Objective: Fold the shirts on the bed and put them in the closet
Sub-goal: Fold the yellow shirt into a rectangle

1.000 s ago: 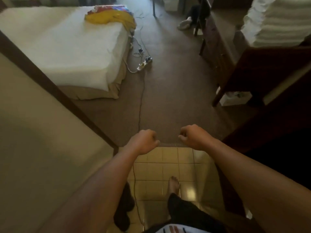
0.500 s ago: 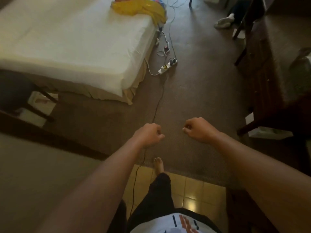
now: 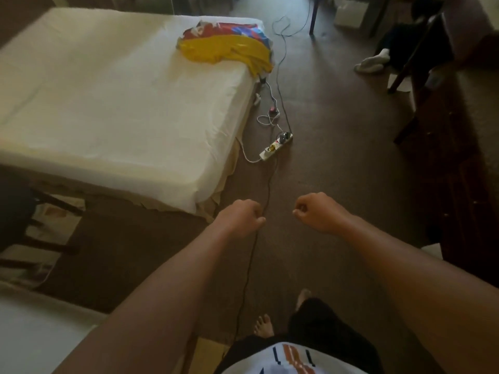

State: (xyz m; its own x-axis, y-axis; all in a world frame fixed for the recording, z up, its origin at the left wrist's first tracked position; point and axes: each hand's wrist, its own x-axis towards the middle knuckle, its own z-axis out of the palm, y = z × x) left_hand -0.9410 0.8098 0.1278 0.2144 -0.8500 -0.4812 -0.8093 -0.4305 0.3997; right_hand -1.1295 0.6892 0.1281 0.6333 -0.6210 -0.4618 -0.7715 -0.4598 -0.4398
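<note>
A yellow shirt (image 3: 226,51) lies crumpled at the far right corner of the white bed (image 3: 113,103), with a red and blue shirt (image 3: 229,29) under it. My left hand (image 3: 241,217) and my right hand (image 3: 317,211) are held out in front of me over the brown carpet, both curled into fists and holding nothing. They are well short of the shirts. The closet is not in view.
A white power strip (image 3: 275,148) with cables lies on the carpet beside the bed. A thin black cord (image 3: 267,190) runs along the floor between my hands. Dark wooden furniture (image 3: 456,171) lines the right side. A dark chair (image 3: 32,225) stands left. A seated person's white-socked foot (image 3: 371,63) shows far right.
I have walked from the tiled doorway onto the carpet, and the bed and shirts are nearer. Both hands stay curled and empty.
</note>
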